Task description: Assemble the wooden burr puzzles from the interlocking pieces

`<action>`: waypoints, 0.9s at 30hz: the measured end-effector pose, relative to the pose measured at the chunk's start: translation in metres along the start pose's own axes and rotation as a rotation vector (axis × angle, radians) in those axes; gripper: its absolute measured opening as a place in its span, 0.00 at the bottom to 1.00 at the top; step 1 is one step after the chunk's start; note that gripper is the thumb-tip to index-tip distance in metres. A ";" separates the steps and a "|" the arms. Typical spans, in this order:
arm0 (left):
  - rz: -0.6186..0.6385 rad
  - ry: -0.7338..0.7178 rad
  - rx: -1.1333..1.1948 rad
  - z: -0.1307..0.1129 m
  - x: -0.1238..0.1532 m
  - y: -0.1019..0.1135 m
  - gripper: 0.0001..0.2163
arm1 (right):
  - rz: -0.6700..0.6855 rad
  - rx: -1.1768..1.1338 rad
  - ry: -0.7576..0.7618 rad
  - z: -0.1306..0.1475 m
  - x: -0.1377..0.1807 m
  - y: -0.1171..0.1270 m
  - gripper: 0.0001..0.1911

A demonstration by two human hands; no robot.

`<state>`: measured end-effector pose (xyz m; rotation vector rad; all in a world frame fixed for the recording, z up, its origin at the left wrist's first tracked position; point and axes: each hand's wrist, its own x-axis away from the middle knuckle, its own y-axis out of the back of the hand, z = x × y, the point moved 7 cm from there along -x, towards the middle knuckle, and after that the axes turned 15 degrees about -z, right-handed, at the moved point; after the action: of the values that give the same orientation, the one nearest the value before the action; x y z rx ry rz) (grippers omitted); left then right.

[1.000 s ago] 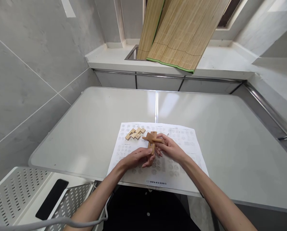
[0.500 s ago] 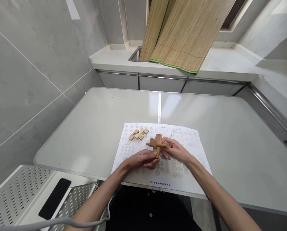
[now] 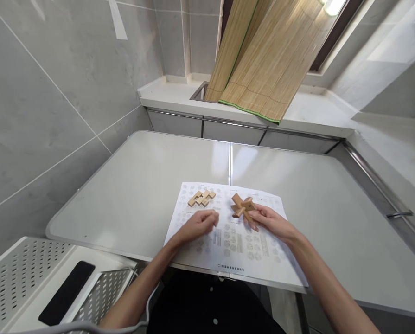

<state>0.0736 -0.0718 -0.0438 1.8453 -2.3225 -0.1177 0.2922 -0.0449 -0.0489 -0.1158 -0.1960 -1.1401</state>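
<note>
My right hand (image 3: 268, 221) holds a wooden interlocking puzzle (image 3: 242, 207), a cross of brown notched bars, by its right side above a printed sheet (image 3: 207, 255). Apart from the puzzle, to its left, my left hand (image 3: 202, 221) hovers over the paper with its fingers curled and nothing seen in them. Beyond my left hand lie several lighter notched wooden pieces (image 3: 202, 198), close together at the sheet's upper left. Small diagrams cover the paper.
The sheet rests on a white folding table (image 3: 137, 185) with a seam down its middle. A black phone (image 3: 67, 292) lies on a white perforated rack at lower left, near a grey cable (image 3: 147, 306). Behind the table, a bamboo mat (image 3: 259, 69) hangs over the counter (image 3: 172, 95).
My left hand has let go of the puzzle and drawn back left, its fingers curling. My right hand has carried the puzzle rightward and turned it. The view has shifted slightly.
</note>
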 end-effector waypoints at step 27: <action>-0.476 -0.423 -0.898 -0.001 -0.021 0.038 0.19 | -0.923 0.357 0.022 -0.064 0.126 0.079 0.26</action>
<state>0.0422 -0.0430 -0.0380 1.8710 -1.4897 -1.4475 0.4216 -0.1367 -0.0835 0.3414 -0.4564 -1.9976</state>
